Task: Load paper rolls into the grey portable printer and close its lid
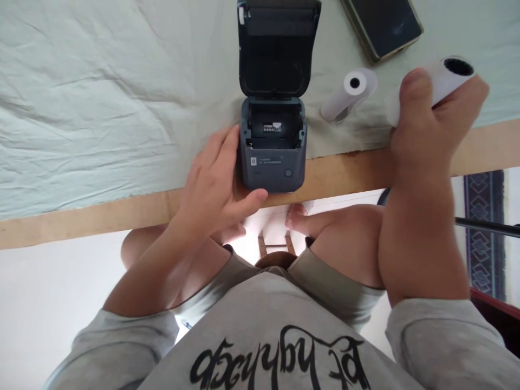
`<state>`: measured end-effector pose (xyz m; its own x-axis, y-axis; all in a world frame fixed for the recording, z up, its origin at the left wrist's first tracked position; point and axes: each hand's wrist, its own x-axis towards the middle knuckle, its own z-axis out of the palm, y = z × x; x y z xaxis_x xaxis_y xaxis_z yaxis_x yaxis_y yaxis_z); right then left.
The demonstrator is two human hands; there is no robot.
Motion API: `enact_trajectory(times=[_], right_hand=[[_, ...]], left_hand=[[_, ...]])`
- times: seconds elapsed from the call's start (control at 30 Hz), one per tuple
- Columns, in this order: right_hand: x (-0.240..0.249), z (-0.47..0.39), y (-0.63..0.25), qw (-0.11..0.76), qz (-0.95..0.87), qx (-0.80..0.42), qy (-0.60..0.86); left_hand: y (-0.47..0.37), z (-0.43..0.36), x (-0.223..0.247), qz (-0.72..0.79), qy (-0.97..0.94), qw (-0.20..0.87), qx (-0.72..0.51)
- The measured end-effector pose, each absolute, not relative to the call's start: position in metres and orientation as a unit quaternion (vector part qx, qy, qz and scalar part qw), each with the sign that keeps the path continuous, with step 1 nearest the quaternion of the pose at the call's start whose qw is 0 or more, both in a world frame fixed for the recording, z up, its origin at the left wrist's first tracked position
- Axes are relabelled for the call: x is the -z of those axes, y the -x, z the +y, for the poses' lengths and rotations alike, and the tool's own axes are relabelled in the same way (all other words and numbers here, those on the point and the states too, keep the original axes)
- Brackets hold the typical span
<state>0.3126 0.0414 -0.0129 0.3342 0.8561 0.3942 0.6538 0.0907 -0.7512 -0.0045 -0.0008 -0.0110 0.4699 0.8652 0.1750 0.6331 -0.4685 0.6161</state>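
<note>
A dark blue-grey printer (273, 169) stands at the table's front edge with its black lid (276, 62) tipped back. Inside the open compartment a small white label shows and no roll is seen. My left hand (215, 181) rests against the printer's left side, fingers apart, with the thumb near its lower front corner. At the right, my right hand (434, 111) grips a white paper roll (444, 78) with a wide dark core. Between the printer and that hand, a thinner white paper roll (341, 100) with a small core is on the cloth.
A phone (385, 27) with a dark screen lies at the upper right. Pale green cloth (101, 97) covers the table, whose bare wooden edge (93, 216) runs across the front. My legs are below it. A patterned dark mat (485, 238) shows at the right.
</note>
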Motion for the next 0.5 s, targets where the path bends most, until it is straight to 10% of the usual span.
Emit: enact_trajectory(times=[0.5], right_hand=[[0.0038,0.0415,-0.3077,0.349,-0.63,-0.034,0.693]], left_hand=[[0.0033,-0.0001,0.0097,0.458,-0.815,0.255,-0.247]])
